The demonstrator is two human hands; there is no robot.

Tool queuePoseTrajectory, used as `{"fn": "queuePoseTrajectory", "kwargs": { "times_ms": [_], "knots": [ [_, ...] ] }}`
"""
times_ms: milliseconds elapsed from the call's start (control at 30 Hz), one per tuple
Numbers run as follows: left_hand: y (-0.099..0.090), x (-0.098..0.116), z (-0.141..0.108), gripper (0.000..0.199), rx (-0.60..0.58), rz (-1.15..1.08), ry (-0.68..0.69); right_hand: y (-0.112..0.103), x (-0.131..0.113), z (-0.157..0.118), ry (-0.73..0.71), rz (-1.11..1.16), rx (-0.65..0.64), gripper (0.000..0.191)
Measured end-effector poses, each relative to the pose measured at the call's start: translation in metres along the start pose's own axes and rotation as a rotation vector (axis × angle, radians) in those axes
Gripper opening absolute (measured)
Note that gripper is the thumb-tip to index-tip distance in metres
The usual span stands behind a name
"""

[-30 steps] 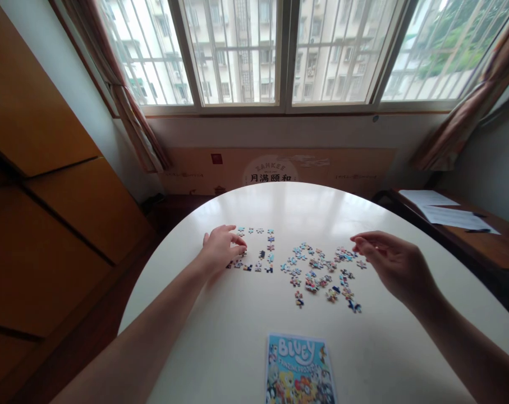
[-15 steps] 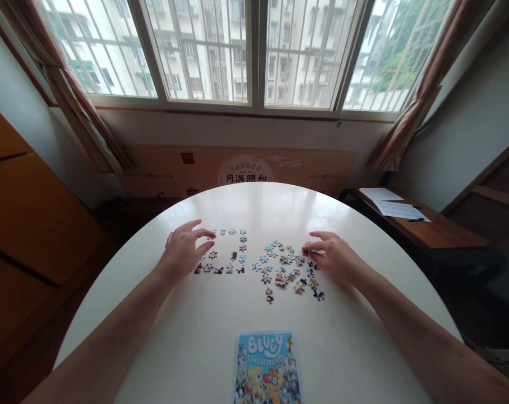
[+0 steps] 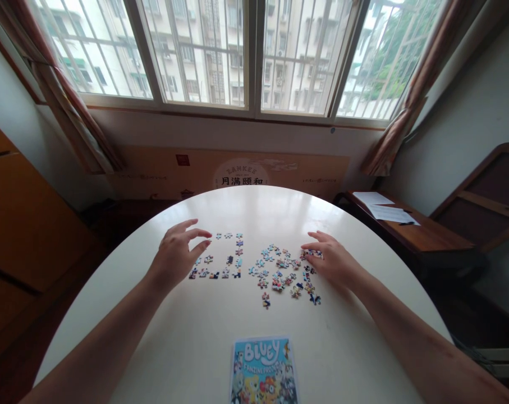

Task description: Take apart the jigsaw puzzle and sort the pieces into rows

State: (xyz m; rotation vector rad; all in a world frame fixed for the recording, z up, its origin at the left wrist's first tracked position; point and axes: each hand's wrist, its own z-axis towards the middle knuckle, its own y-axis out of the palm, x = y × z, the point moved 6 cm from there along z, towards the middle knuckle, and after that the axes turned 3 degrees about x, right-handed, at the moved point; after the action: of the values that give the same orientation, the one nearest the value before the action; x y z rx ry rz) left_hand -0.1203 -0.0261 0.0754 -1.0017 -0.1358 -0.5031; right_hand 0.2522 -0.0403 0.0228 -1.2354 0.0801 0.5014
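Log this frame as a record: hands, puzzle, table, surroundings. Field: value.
left_hand: left hand, thumb and index apart, beside the laid-out jigsaw pieces
right_hand: right hand, fingertips at the right edge of the loose jigsaw pieces; grip unclear
layout: separate pieces roughly outlining a rectangle, some inside; left side partly hidden by hand
reference: Bluey Fanzine Project picture, nearest the camera
surface: white round-edged table
right_background: papers on wooden side table

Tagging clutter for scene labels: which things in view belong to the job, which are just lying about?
Job:
- laid-out puzzle pieces, by the left hand
- loose puzzle pieces, at the right hand
- Bluey picture, probably

Lying about:
- papers
- dark pen
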Motion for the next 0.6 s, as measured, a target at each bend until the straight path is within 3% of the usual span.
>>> {"fn": "queuePoseTrajectory", "kwargs": {
  "times_ms": [267,433,600],
  "knots": [
    [-0.002,0.012,-0.003,0.04,0.012,-0.048,0.027,-0.01,-0.005,-0.001,-0.015,0.069,0.051,0.025],
    [-0.002,0.033,-0.01,0.036,0.019,-0.11,0.083,-0.009,-0.023,-0.006,-0.138,0.121,-0.05,0.02],
    [0.0,0.045,-0.016,0.029,0.012,-0.151,0.121,-0.003,-0.028,-0.008,-0.133,0.091,-0.105,0.017]
  ]
}}
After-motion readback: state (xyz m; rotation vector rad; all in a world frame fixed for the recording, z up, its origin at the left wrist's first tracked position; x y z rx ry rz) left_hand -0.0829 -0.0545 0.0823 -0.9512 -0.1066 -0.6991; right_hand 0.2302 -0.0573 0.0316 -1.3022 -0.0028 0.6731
